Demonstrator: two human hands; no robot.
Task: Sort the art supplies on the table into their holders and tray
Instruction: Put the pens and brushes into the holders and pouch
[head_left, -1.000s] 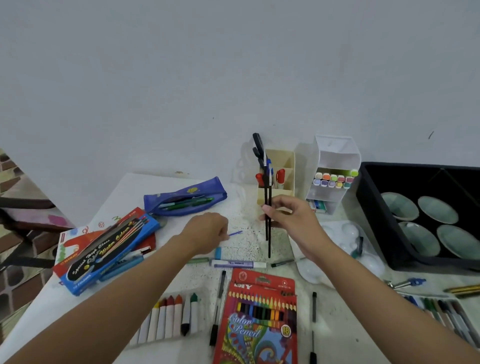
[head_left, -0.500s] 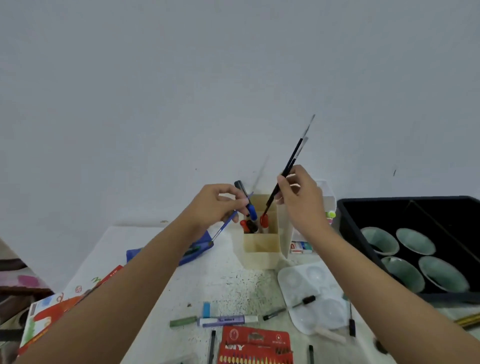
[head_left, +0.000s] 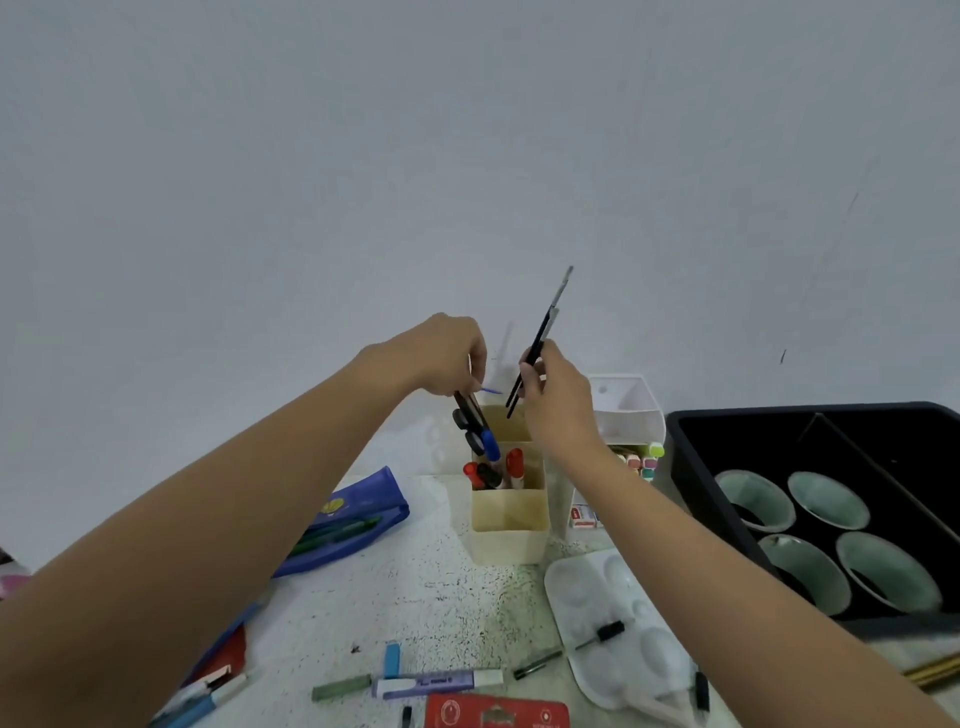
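Observation:
My right hand pinches two thin black paintbrushes, tilted with their bristle ends up and their lower ends just above the back compartment of the cream holder. My left hand hovers over the holder's left side, gripping the tops of dark markers that stand in it, with a thin blue brush tip sticking out between its fingers. Red-capped and black markers fill the holder's middle compartment; its front compartment shows nothing inside.
A white marker rack stands right of the holder. The black tray with several green dishes is at far right. A white palette, blue pencil case, loose pens and a red pencil box lie nearer me.
Both hands rose from the table to the holder. The right hand turned the black brushes bristle-up and brought them over the holder; the left hand moved onto the markers' tops.

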